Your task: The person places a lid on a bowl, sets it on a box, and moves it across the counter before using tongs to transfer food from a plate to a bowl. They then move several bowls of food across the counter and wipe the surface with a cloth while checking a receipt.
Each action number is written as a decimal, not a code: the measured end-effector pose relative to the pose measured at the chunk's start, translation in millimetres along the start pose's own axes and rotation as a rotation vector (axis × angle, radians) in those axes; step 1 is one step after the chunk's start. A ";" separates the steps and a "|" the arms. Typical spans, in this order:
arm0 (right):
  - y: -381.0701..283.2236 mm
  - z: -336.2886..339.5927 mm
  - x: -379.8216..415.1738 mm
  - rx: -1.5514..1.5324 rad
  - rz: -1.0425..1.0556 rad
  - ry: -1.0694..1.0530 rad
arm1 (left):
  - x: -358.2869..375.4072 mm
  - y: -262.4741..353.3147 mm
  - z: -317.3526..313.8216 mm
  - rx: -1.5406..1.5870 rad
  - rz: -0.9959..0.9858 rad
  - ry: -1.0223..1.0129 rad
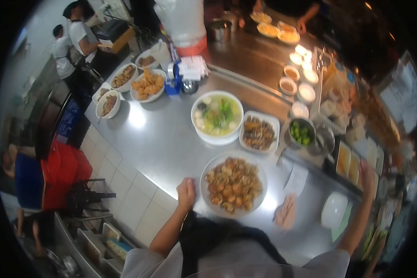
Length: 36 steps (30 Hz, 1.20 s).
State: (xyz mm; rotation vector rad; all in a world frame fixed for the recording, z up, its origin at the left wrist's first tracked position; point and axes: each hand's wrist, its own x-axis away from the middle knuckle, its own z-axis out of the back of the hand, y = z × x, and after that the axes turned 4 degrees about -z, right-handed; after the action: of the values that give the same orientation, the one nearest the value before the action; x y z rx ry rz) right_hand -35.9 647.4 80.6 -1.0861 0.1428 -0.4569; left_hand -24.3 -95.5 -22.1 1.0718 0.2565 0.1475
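My left hand is closed in a fist at the edge of the steel counter, with nothing showing in it. Just right of it stands a large plate of browned, mushroom-like pieces. My right hand reaches out beside the row of rectangular trays; its fingers are blurred, and whether they hold anything does not show. Beyond the plate are a bowl of soup with greens and a square dish of dark chopped food. A crumpled tan cloth and a paper slip lie between my arms.
Several filled dishes, one with fried pieces, stand at the counter's far left. A pot of green vegetables and white cups line the right. White dishes sit near my right forearm. Two people stand at upper left.
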 end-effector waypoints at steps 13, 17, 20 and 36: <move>-271.8 -420.0 230.6 0.326 -0.041 -0.536 | -9.0 -23.4 19.4 0.631 0.074 -0.424; -251.5 -446.8 209.0 0.563 0.276 -0.185 | -9.8 -30.1 22.5 0.592 -0.011 -0.514; -241.1 -425.3 209.4 0.724 0.348 -0.061 | -9.9 -31.9 23.2 0.571 -0.077 -0.532; -256.7 -426.9 258.6 0.608 0.171 -0.118 | -9.3 -26.7 20.7 0.586 -0.059 -0.545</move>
State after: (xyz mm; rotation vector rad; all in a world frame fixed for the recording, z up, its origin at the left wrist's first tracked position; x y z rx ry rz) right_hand -19.2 89.0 134.5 -0.4957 -0.0110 -0.2536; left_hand -27.7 -127.9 -35.1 1.6350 -0.1768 -0.2917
